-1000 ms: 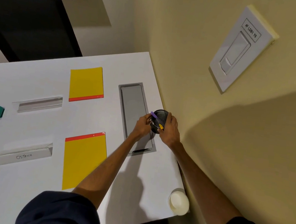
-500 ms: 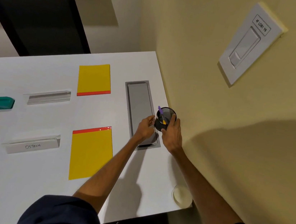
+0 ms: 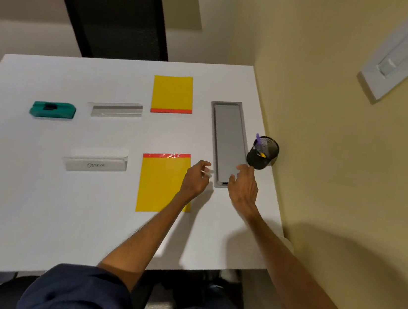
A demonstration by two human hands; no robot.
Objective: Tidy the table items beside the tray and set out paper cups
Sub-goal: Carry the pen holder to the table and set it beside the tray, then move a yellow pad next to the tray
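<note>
Near the right edge of the white tabletop [image 3: 34, 210], head view: a black wire-mesh pen cup [image 3: 263, 153] stands upright just beside the yellow wall, holding a purple pen [image 3: 258, 138] and a yellow-tipped one. It is close to the long grey recessed tray [image 3: 227, 142] let into the tabletop; whether the two touch cannot be told. The left hand [image 3: 195, 179] hovers with fingers loosely curled and parted, holding nothing, between the tray's near end and the nearer yellow pad with a red strip [image 3: 162, 184]. The right hand [image 3: 244, 185] is spread open and empty, over the tray's near corner, its fingertips close to the cup but apart from it. Farther left lie a second yellow pad with red strip [image 3: 172, 94], two clear acrylic name holders [image 3: 116, 110] [image 3: 96, 163], the nearer one lettered, and a teal eraser block [image 3: 52, 109]. A black mesh chair [image 3: 113, 10] stands behind. No paper cups are visible.

Judgement: the pen cup appears placed, so the step in hand is to move on to the next item. Done well, both hands clear the cup without brushing its light, top-heavy body, then square the nearer pad parallel to the tray, sliding it flat by its edges.
</note>
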